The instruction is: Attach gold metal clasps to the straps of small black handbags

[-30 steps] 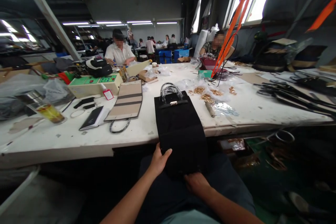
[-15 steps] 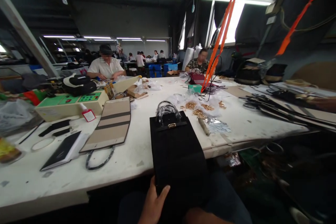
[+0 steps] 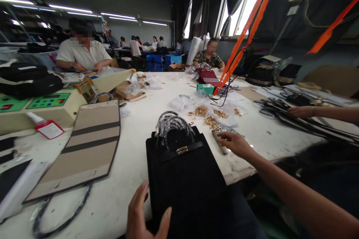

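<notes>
A black handbag leans against the table edge in front of me, with plastic-wrapped handles and a gold clasp on its strap. At its lower left edge is my left hand, thumb and fingers spread, the thumb in front of the bag. My right hand reaches over the table to a short greyish-tan rod-shaped tool. Its fingers are stretched out at the tool, which still lies on the table. Gold-coloured metal fittings lie in small heaps on plastic just beyond.
A beige panel with dark bands, a red-and-white bottle and a green-topped machine stand left. A co-worker's hand rests on stacked black pieces at right. Orange strips hang down. Two people sit across the table.
My right hand has come out over the table to the rod-shaped tool. My left hand's fingers have spread at the bag's edge. A co-worker's arm now shows at right; the view has shifted.
</notes>
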